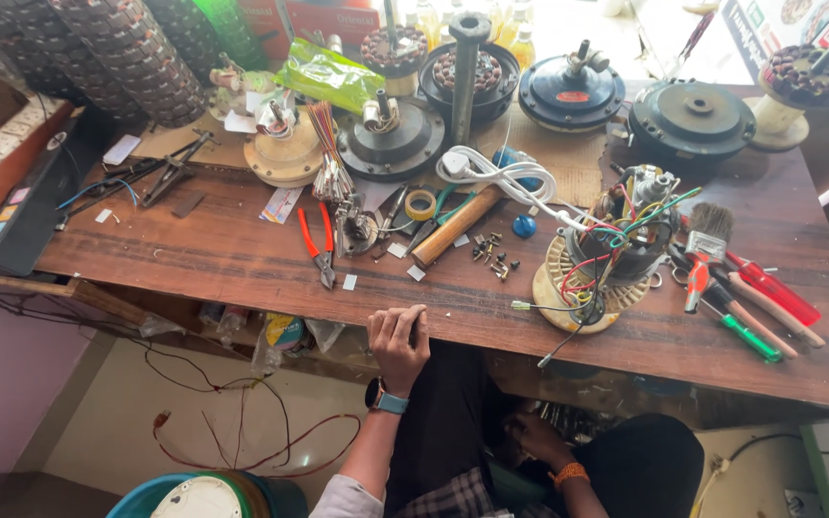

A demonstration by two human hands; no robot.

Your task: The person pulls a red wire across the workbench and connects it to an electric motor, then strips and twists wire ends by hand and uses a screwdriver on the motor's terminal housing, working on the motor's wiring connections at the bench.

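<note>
My left hand (398, 341) grips the front edge of the wooden workbench (242, 259), fingers curled over the top, a blue-strapped watch on the wrist. My right hand (534, 436) is below the bench top, reaching into the dark space under it; what it touches is hidden. On the bench ahead sits a fan motor stator (606, 254) with coloured wires, on a cream base. Red-handled pliers (319, 245) lie to the left of my left hand, beside a wooden handle (453, 228) and small screws (493, 257).
Several round fan motors (573, 91) and housings (691, 120) line the back of the bench. A paintbrush (707, 235), screwdrivers (769, 288), a white cable (491, 173) and a tape roll (421, 204) lie about. Loose red wires (242, 451) trail on the floor near a blue bucket (203, 494).
</note>
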